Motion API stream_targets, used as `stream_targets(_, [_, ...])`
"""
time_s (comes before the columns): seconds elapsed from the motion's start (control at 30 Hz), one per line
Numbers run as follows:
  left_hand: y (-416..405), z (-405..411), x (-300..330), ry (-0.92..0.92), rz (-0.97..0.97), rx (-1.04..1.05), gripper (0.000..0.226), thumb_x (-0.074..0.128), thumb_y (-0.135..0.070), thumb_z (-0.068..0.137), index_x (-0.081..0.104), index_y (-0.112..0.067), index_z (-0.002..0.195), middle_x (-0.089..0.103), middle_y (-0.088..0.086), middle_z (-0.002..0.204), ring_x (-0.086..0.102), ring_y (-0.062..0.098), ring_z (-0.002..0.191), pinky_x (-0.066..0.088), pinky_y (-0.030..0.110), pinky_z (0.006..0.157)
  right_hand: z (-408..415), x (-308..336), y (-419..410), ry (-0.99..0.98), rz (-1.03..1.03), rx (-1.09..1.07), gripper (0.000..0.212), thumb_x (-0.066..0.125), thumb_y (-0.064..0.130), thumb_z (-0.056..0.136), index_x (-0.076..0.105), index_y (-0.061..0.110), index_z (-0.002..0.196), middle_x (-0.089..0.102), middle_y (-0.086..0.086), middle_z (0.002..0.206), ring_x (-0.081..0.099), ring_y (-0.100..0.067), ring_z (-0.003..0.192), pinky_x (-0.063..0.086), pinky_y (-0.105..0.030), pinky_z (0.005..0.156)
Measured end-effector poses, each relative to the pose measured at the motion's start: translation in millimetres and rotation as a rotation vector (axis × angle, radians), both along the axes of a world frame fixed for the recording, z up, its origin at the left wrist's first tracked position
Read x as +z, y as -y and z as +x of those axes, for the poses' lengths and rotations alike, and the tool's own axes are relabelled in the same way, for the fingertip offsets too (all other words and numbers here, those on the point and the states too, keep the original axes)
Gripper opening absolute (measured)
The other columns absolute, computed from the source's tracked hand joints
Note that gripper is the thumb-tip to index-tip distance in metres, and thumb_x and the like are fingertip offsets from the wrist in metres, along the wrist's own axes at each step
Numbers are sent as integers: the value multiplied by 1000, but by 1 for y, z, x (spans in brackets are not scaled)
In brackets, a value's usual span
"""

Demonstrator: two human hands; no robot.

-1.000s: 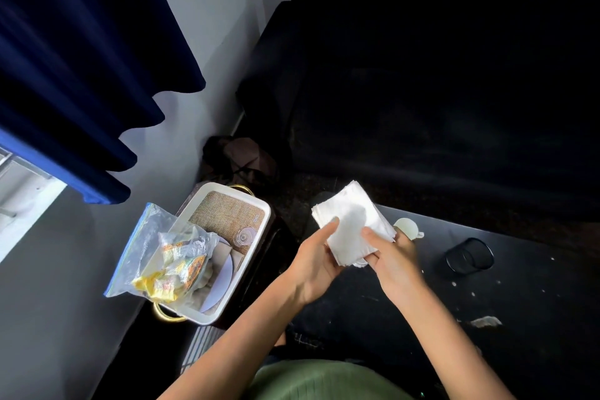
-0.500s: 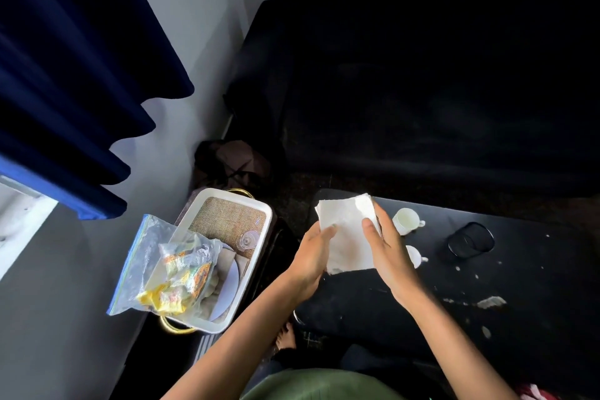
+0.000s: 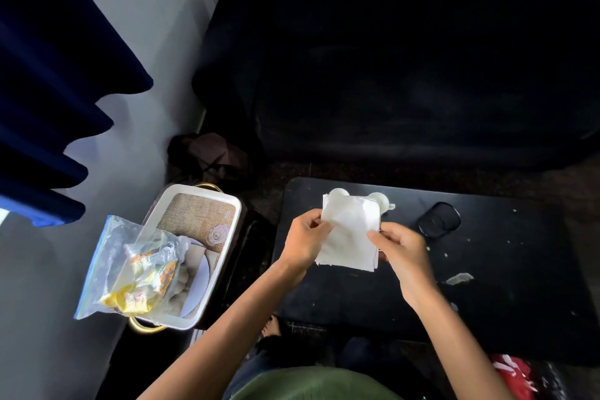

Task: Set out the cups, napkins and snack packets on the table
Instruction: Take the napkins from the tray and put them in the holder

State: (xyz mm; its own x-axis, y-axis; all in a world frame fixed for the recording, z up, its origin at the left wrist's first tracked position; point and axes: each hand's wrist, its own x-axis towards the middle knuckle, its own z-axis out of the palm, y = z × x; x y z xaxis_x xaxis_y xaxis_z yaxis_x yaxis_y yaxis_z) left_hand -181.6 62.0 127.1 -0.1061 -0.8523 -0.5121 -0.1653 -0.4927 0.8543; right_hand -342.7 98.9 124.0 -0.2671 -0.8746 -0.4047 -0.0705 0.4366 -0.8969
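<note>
Both hands hold a stack of white napkins (image 3: 352,232) above the black table (image 3: 487,286). My left hand (image 3: 306,239) pinches the stack's left edge and my right hand (image 3: 401,248) pinches its right edge. Two small white cups (image 3: 380,200) stand on the table just behind the napkins and are partly hidden by them. A clear zip bag of yellow snack packets (image 3: 136,269) lies across the near end of a white tray (image 3: 233,221) to the left of the table.
The tray has gold handles, a woven mat, a plate and a small clear cup inside. A dark round object (image 3: 438,221) lies on the table at right, with white crumbs scattered around. A black sofa stands behind; a blue curtain hangs at left.
The napkin stack has moved a little lower over the table, and my hands have shifted their grip on its edges. The view has tilted downward.
</note>
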Motion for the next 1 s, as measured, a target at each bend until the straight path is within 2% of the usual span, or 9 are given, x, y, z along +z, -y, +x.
stream_targets(0.1, [6, -34, -5, 54, 7, 89, 12, 57, -8, 87, 68, -4, 87, 63, 13, 76, 61, 23, 75, 55, 50, 76, -32, -3, 6, -71, -15, -23, 14, 65, 4, 81, 68, 16, 73, 70, -18, 82, 60, -24, 71, 47, -33, 68])
stream_targets(0.2, [14, -77, -15, 139, 6, 128, 9, 62, -11, 84, 69, -14, 80, 65, -1, 68, 64, 18, 70, 57, 41, 70, -70, -8, 12, -180, -33, -30, 27, 66, 4, 79, 63, 27, 66, 67, 8, 68, 60, -5, 64, 45, -12, 58])
stream_targets(0.27, [20, -105, -25, 220, -10, 114, 7, 63, -12, 82, 70, -15, 80, 67, 0, 70, 61, 14, 67, 55, 36, 66, -94, -16, 16, -264, -34, -10, 26, 66, 4, 78, 61, 25, 64, 64, 11, 64, 59, 3, 59, 42, -5, 51])
stream_targets(0.33, [26, -137, -39, 299, -14, 53, 7, 63, -14, 81, 69, -11, 82, 67, 4, 74, 59, 14, 68, 53, 34, 67, -122, -28, 18, -330, -6, 5, 23, 66, 4, 78, 58, 22, 65, 62, 11, 62, 58, 1, 56, 40, -5, 48])
stream_targets(0.43, [34, -178, -59, 421, -5, -84, 6, 63, -19, 83, 62, -14, 79, 63, -6, 70, 57, 14, 70, 46, 26, 63, -157, -51, 23, -355, 89, 12, 14, 65, 2, 77, 59, 10, 68, 62, 1, 63, 58, -15, 59, 40, -18, 51])
stream_targets(0.6, [56, -244, -93, 595, 15, -298, 18, 57, -24, 81, 65, -23, 98, 71, -7, 95, 64, 18, 90, 51, 30, 79, -206, -89, 40, -339, 201, -42, 2, 64, 1, 74, 63, 2, 75, 65, -5, 67, 61, -27, 70, 47, -33, 63])
stream_targets(0.7, [75, -280, -113, 572, 33, -382, 25, 57, -21, 82, 65, -20, 106, 71, -3, 103, 64, 19, 97, 50, 29, 83, -230, -110, 53, -334, 240, -141, 5, 64, 3, 75, 65, 3, 80, 68, -9, 75, 63, -28, 75, 52, -39, 70])
stream_targets(0.87, [106, -323, -147, 519, 17, -472, 19, 57, -21, 84, 64, -17, 101, 71, 1, 102, 65, 21, 95, 48, 27, 79, -257, -145, 76, -331, 229, -308, 7, 64, 5, 79, 65, 7, 85, 63, 1, 75, 63, -21, 76, 49, -30, 71])
stream_targets(1.0, [122, -341, -167, 529, 6, -538, 26, 51, -26, 87, 60, -24, 112, 69, -1, 107, 63, 20, 99, 51, 34, 87, -270, -172, 89, -336, 223, -377, 9, 62, 7, 84, 64, 3, 91, 70, -10, 87, 58, -15, 76, 42, -22, 69])
